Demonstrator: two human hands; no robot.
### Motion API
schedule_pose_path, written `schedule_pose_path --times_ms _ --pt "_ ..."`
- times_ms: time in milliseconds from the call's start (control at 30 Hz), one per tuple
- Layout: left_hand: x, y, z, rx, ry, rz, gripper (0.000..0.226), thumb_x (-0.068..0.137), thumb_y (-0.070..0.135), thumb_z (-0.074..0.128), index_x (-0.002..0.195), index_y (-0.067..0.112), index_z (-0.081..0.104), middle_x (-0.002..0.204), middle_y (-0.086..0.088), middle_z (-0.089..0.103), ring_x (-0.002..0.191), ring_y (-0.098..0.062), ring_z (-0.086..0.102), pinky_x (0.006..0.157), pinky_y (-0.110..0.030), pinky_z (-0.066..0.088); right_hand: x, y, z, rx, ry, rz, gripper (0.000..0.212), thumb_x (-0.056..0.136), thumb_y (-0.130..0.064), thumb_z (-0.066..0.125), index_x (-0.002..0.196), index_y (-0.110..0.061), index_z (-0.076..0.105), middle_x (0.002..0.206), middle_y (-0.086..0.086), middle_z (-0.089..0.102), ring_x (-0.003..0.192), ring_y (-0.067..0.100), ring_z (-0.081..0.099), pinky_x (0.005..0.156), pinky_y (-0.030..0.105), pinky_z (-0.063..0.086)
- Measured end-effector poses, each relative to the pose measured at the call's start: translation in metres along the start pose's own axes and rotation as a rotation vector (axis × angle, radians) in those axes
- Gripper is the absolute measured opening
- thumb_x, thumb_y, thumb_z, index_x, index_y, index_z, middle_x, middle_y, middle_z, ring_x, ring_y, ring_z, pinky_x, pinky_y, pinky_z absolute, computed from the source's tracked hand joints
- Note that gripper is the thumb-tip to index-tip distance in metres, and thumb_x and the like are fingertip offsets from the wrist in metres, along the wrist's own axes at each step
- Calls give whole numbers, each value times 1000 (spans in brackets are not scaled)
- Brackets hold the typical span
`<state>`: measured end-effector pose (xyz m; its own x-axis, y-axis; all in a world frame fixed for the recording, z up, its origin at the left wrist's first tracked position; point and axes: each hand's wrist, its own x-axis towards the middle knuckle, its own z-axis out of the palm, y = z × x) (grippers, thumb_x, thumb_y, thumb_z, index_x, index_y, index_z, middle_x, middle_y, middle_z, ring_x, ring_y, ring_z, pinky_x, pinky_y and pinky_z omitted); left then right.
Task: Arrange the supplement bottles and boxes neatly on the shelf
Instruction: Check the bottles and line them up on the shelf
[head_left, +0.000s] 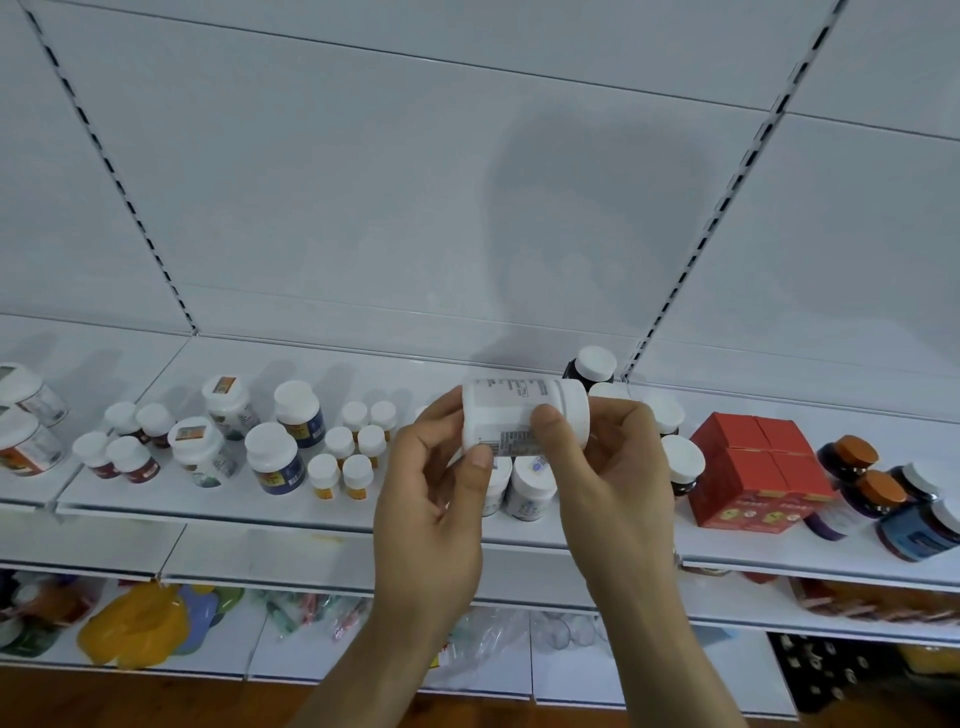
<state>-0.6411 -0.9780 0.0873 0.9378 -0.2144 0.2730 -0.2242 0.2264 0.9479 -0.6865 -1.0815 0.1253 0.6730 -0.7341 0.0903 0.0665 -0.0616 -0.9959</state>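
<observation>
Nearest, both hands were raised in front of the shelf (322, 522) and held a white bottle (524, 415) on its side, clear of the board, with the printed label turned up toward the camera. The left hand (431, 499) pinched the bottle's left end between thumb and curled fingers; the right hand (608, 467) wrapped the capped end, its thumb lying across the label. By the look of it, the step in hand was checking or turning this bottle before placing it.

Just behind the hands stood two white bottles (524, 486), partly hidden. To the right were dark bottles (683, 462) with white caps, then red boxes (753, 467) packed in a block, then orange-capped jars (852, 457). To the left, small bottles (348, 457) stood in paired rows, with blue-labelled bottles (275, 460) beyond them.

The next move likely called for standing the bottle upright, label forward, and setting it beside its white matches without knocking the close-packed neighbours.
</observation>
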Motion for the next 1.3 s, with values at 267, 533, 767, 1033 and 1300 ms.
schedule_pose_path --times_ms 267,533,767,1033,1300 --pt "1 -2 0 -30 17 -17 22 95 9 57 116 17 58 133 7 63 118 -6 62 90 -15 50 2 6 -8 -15 -103 -23 28 86 -11 78 106 -16 60 97 -4 77 92 12 74 78 25 58" --pt "4 0 -1 -3 89 -139 31 86 39 60 109 17 64 103 10 75 100 -12 71 89 -31 57 4 6 -14 73 -138 -51 27 91 -1 68 114 -14 64 112 -4 75 101 10 72 79 20 55" --pt "6 12 5 -51 87 -57 22 90 23 59 111 19 61 125 7 67 116 -3 63 88 -11 49 3 6 -2 126 -15 -87 14 90 -13 71 103 -10 67 90 -1 78 82 11 74 70 18 55" --pt "7 9 2 -35 150 -85 22 86 33 61 102 19 62 117 13 70 109 -2 66 86 -16 54 -1 8 6 161 -23 -88 18 96 -3 61 112 -10 67 104 -2 77 98 12 72 79 20 55" --pt "12 14 -2 -7 205 -60 11 91 30 57 95 20 61 102 15 73 98 4 67 76 -8 50 -3 14 14 166 -5 -55 15 96 -20 68 109 -13 66 117 1 73 107 14 70 84 27 58"
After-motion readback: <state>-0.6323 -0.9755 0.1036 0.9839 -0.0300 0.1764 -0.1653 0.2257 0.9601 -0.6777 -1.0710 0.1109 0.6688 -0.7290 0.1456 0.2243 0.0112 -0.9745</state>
